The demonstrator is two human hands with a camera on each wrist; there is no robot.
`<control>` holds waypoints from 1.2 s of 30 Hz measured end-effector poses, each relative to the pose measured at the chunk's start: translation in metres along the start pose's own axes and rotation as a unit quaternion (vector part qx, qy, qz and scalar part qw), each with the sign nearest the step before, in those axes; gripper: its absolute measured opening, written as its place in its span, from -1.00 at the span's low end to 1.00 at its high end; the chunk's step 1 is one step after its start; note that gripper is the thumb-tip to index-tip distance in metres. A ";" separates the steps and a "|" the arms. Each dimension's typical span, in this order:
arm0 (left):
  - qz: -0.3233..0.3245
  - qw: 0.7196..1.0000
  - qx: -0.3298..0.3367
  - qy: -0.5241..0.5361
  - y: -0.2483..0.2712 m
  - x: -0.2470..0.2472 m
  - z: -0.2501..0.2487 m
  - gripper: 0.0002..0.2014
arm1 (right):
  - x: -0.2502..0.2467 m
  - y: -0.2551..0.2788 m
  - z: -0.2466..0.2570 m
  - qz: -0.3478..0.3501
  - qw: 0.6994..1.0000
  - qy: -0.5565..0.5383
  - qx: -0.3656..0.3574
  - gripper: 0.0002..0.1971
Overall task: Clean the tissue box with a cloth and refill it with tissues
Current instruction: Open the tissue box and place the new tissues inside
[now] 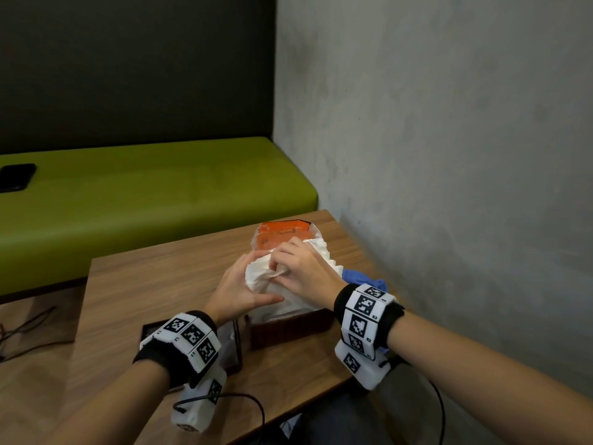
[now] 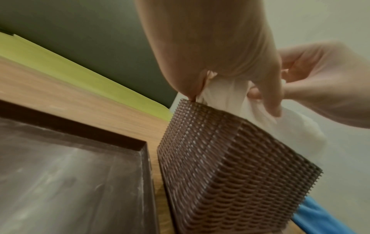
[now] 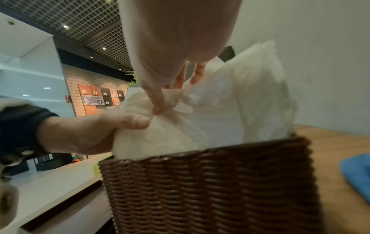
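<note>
Table (image 1: 154, 284): wooden, carrying everything below.
Tissue box (image 1: 290, 327): brown woven, open-topped, near the table's 4 o'clock edge.
Lid (image 1: 236, 345): dark, lying at the box's 9 o'clock.
Tissues (image 1: 288, 303): white stack bulging out of the box top.
Orange pack (image 1: 282, 234): at the box's 12 o'clock.
Cloth (image 1: 362, 279): blue, at the box's 2 o'clock.
Left hand (image 1: 239, 292): thumb and fingers clasping the tissues.
Right hand (image 1: 305, 268): fingertips pinching a tissue fold.

Brown woven tissue box (image 3: 210, 186), white tissues (image 3: 230, 114), blue cloth (image 3: 358, 172).
</note>
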State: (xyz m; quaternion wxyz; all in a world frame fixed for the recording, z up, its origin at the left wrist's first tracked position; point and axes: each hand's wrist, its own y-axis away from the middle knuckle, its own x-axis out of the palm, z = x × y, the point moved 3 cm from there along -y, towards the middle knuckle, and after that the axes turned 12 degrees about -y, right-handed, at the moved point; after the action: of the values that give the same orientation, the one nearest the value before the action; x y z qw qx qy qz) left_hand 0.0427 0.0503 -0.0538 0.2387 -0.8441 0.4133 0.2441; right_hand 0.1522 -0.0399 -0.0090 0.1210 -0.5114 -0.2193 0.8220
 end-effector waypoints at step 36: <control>-0.026 0.960 -0.272 0.055 -0.018 -0.001 -0.006 -0.70 | -0.015 0.042 -0.040 -0.010 0.851 -0.213 0.480 -0.55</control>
State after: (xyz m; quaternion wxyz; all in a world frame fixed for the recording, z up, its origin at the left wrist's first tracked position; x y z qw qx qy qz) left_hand 0.0582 0.0569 -0.0451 -0.0161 -0.8999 0.3215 0.2940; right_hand 0.1954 -0.0733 -0.0325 0.3102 -0.1996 0.1770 0.9125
